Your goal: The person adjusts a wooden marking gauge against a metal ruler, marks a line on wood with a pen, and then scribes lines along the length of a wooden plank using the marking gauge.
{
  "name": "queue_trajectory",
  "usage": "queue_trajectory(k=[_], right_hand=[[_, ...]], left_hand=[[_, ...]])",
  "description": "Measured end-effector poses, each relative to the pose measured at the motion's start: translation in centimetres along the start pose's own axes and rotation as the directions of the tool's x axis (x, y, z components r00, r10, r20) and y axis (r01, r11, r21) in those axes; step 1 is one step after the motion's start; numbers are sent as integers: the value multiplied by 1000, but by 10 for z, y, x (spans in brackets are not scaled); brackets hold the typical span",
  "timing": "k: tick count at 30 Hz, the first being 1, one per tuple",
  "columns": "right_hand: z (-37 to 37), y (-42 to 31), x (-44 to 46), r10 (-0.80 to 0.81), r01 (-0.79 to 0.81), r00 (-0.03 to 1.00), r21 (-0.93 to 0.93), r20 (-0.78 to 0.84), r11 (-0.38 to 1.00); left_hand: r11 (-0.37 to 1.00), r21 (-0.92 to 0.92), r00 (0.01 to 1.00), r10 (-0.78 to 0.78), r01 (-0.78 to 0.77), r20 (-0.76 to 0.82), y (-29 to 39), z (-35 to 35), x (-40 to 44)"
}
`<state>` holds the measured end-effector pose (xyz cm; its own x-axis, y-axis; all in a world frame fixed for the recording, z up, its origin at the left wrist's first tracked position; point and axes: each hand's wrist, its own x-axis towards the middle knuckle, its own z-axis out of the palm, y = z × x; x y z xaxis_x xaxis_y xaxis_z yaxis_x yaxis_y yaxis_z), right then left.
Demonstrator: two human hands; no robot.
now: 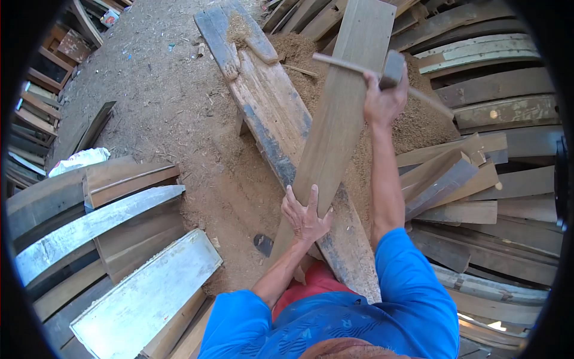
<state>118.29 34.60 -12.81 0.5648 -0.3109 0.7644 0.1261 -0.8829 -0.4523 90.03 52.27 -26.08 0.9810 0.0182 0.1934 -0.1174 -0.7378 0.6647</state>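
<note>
A long brown wooden board point(341, 113) slants away from me, resting across a weathered plank bench point(272, 113) with blue paint patches. My left hand point(308, 220) is on the board's near part, fingers curled at its left edge and one digit stretched along its face. My right hand point(385, 103) is closed around what looks like a marking gauge, a wooden block point(393, 69) with a thin stem point(338, 61) across the board. The block is beside the board's right edge; my fingers hide part of the tool.
Sawdust point(421, 122) is heaped around the bench. Stacked planks point(496, 113) line the right side, with shorter offcuts point(454, 179) nearer. At lower left lie a whitish panel point(149, 293) and more boards point(98, 227). A block point(260, 48) is on the bench's far end.
</note>
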Motion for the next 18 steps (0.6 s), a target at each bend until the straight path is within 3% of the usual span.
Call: queue_trajectory(k=[7,14,18], right_hand=[[8,3,32,85,-86,996,59,20,995],[25,20,50,-20,22,999,44,-37,999],[41,22,93,95,-95,995,9,-7,995]], left_hand=[[1000,5,1000,16,-16,9,-2,0,-3],[1000,-15,999,22,-21,24,-6,2,-4],[999,-5,999,37,-37,12,-7,2,-5]])
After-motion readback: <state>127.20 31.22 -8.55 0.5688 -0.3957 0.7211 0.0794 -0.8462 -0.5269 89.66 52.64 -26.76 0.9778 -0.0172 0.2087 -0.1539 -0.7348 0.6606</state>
